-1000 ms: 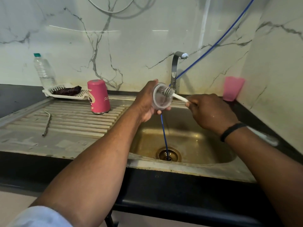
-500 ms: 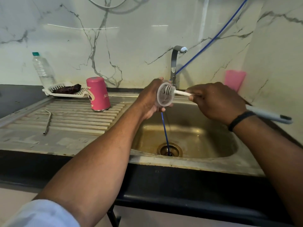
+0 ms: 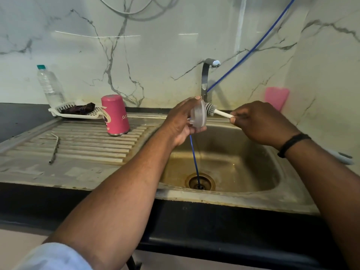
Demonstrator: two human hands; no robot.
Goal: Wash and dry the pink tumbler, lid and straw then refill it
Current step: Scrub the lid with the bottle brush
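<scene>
— Start at your left. Where did the washed pieces lie from your grip?

— The bent metal straw (image 3: 55, 148) lay flat on the ribbed draining board, well to the left of your left hand (image 3: 180, 121), its long axis running toward you and away. Nearer that hand, the pink cylindrical tumbler (image 3: 115, 115) stood upside down on the same board.

— And the lid?

— Your left hand held the round translucent plastic lid (image 3: 198, 116) on edge over the steel sink (image 3: 263, 152), fingers curled round its rim, its face turned to your right. The grey-bristled white-handled brush (image 3: 213, 112) lay nearly level, its head touching that face and its handle running right into your right hand (image 3: 259, 121), which pinched it.

— Which hand should do the moving?

— I judge the right, stroking along that handle's line while the left, wrist cocked, steadies the lid.
</scene>
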